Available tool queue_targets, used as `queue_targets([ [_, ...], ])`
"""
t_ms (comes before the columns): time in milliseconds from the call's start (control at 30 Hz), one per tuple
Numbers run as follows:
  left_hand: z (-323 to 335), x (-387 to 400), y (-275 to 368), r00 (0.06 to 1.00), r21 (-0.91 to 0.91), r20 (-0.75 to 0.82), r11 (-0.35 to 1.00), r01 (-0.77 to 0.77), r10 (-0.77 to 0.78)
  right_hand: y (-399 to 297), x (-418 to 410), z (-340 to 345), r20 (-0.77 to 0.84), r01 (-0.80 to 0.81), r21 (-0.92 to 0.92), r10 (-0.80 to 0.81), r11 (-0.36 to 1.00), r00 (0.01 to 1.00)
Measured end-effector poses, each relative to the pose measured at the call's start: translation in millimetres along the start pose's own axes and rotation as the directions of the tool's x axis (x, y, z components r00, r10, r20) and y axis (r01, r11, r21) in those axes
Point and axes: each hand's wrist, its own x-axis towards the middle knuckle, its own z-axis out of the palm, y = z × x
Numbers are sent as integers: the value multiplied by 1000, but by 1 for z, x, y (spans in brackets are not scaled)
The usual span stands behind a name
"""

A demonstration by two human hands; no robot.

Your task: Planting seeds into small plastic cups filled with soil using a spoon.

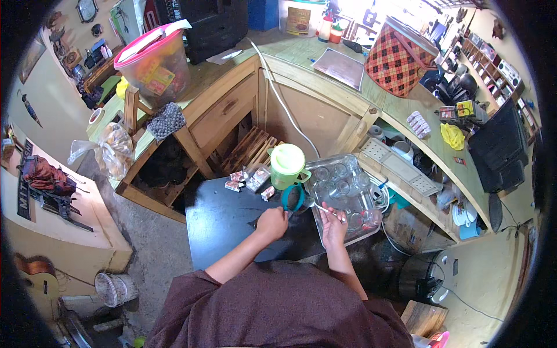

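Observation:
My left hand (273,224) grips the handle of a teal-rimmed strainer (293,198), which sits over or beside a glass at the middle of the dark table (222,222). In my right hand (334,226) is a thin light spoon (324,209), slanting toward the strainer; its far end is hard to see. Just beyond the strainer stands a light green lidded plastic pitcher (287,165). Small packets (259,177) lie left of the pitcher. To the right, a clear tray (317,224) holds several upturned or standing glasses (341,188).
A wooden counter (304,58) curves around the table, with an open shelf of dishes at right. On it stand a pink-lidded bucket (152,74) and a plaid container (396,61). A white cable (287,102) hangs behind the pitcher. A knotted bag (114,150) rests at left.

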Motion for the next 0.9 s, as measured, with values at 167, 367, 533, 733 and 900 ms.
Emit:
queue_targets([
  [167,-8,-2,-2,1000,-9,-25,1000,9,-9,-1,3,-9,-28,8,47,-6,999,1000],
  [367,6,-8,-4,999,-31,-36,1000,0,-2,-4,-2,2,-69,-16,64,21,998,997],
  [533,-6,-12,4,1000,21,-13,1000,7,-7,-7,3,-8,-65,7,92,-1,996,998],
  [733,3,-16,2,1000,32,0,999,-3,3,-8,1,-7,-65,-34,129,42,991,997],
  [900,-13,-20,14,998,-46,-40,997,-58,56,-5,-5,-1,-37,16,61,-13,998,999],
])
